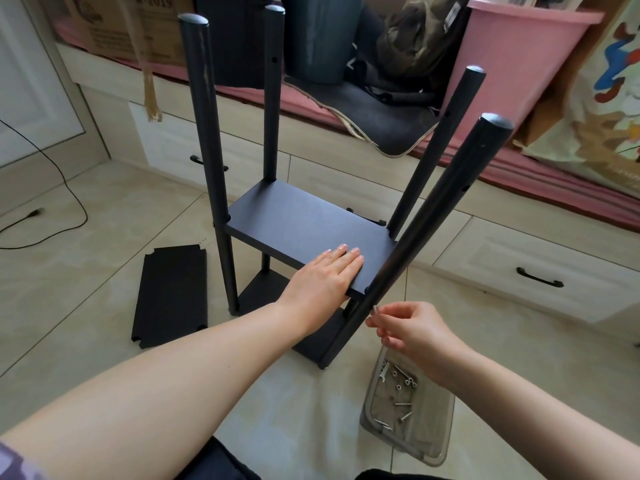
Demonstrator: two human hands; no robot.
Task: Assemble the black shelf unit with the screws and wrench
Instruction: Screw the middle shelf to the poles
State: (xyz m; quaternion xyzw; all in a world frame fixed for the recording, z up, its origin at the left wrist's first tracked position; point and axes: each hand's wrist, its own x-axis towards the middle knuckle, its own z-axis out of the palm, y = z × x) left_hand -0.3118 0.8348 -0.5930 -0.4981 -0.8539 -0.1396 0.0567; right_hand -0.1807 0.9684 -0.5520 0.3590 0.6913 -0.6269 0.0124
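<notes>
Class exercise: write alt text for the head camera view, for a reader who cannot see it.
A left hand presses flat on the middle shelf of a half-built black shelf unit, while the right hand pinches a screw against the near right post.

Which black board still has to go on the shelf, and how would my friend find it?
Start at the black shelf unit standing on the tiled floor, where the left hand presses flat on a board. Look to its left: the loose shelf board lies flat on the tiles. Unlike the other boards, no poles hold it, so its notched corners show.
</notes>
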